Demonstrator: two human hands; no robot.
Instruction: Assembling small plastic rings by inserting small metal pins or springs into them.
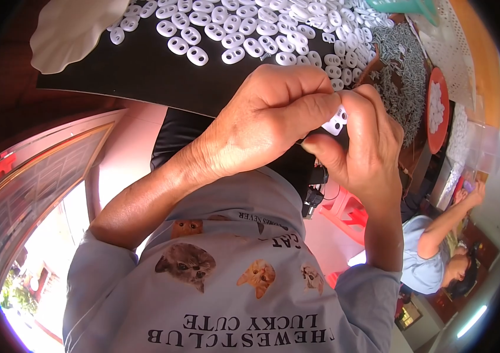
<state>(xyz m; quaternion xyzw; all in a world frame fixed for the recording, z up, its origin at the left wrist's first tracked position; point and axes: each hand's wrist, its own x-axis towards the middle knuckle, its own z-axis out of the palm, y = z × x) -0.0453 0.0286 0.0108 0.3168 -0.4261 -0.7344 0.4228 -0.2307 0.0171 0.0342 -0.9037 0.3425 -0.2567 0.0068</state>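
In front of my chest both hands meet around a small white plastic cord lock (334,125) with two round holes. My right hand (370,135) has its index finger and thumb curled about the piece. My left hand (276,117) is closed, its thumb tip pressed near the upper end of the same piece; its other fingertips are hidden. Beyond my hands many loose white two-hole pieces (232,40) lie spread over the black board (126,73). A small metal spring (266,57) lies among them.
Right of the white pieces is a heap of small metal springs (400,65) on a brown tray. A red bowl (436,144) holds small white parts. A white scalloped dish (55,53) sits far left, a green container (406,7) far right. Another person (432,253) works at the right.
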